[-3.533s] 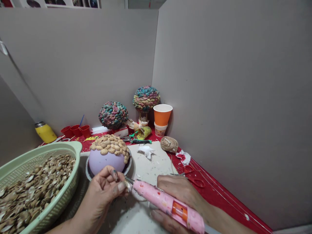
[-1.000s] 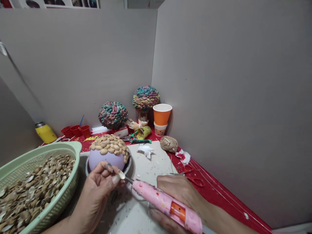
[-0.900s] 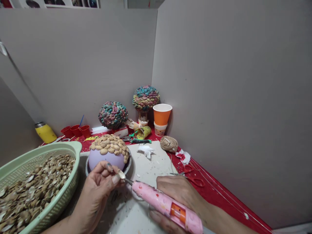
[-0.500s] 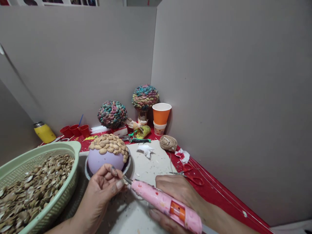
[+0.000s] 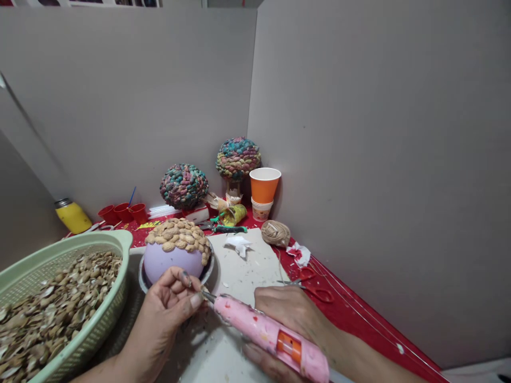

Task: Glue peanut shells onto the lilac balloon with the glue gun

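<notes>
My right hand (image 5: 289,319) is wrapped round a pink hot glue gun (image 5: 255,327), its metal nozzle pointing left. Between the thumb and fingers of my left hand (image 5: 171,303) is a peanut shell (image 5: 205,292), mostly hidden, with the nozzle tip at it. Just behind my left hand, a lilac balloon (image 5: 171,261) sits in a round metal bowl (image 5: 208,271). Peanut shells (image 5: 178,234) cover the balloon's top and part of its right side. At the left, a green plastic basket (image 5: 120,250) holds a heap of loose shells (image 5: 59,303).
Grey board (image 5: 239,271) lies over a red cloth (image 5: 359,319). Red-handled scissors (image 5: 319,292), a twine ball (image 5: 275,234) and pliers (image 5: 229,230) surround it. Behind stand an orange paper cup (image 5: 264,186), two colourful shell-covered balls (image 5: 184,186), red cups (image 5: 138,214) and a yellow jar (image 5: 73,216).
The glue gun has shifted very slightly to the left, its nozzle still at the shell in my left hand. Everything else looks the same.
</notes>
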Demonstrator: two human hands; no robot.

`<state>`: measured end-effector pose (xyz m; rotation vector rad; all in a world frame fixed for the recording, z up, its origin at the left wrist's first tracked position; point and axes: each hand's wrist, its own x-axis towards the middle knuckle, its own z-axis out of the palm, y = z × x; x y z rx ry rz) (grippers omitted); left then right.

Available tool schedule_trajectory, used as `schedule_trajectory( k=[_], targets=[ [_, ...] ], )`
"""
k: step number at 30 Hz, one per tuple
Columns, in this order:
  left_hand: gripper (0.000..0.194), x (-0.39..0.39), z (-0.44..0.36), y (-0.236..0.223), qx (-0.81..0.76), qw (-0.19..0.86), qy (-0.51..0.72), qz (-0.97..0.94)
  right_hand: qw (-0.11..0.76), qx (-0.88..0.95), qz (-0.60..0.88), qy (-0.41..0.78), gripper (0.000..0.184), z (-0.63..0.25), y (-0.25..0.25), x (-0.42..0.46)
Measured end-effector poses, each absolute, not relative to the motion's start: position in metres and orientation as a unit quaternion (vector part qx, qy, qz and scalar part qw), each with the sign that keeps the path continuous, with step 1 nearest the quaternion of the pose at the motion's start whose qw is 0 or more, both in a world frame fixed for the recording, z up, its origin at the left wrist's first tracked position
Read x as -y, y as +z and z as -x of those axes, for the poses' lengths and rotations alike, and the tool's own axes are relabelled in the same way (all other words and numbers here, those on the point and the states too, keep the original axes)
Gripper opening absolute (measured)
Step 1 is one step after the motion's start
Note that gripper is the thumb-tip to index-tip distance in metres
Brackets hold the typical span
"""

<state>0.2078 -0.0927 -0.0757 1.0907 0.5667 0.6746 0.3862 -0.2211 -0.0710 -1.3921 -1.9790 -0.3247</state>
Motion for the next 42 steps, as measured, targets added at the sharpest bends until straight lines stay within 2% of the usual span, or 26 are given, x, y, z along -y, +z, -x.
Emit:
schedule_trajectory(
  k=[12,42],
  targets=[
    [0.029,0.094,-0.207,-0.073,-0.262,0.756,0.324,-0.504,0.333,0.758,0.554,-0.091,0.048,-0.389,-0.075,0.220],
    [0.024,0.094,-0.209,-0.067,-0.252,0.758,0.347,-0.491,0.305,0.760,0.557,-0.139,0.050,-0.390,-0.085,0.217]
  ],
)
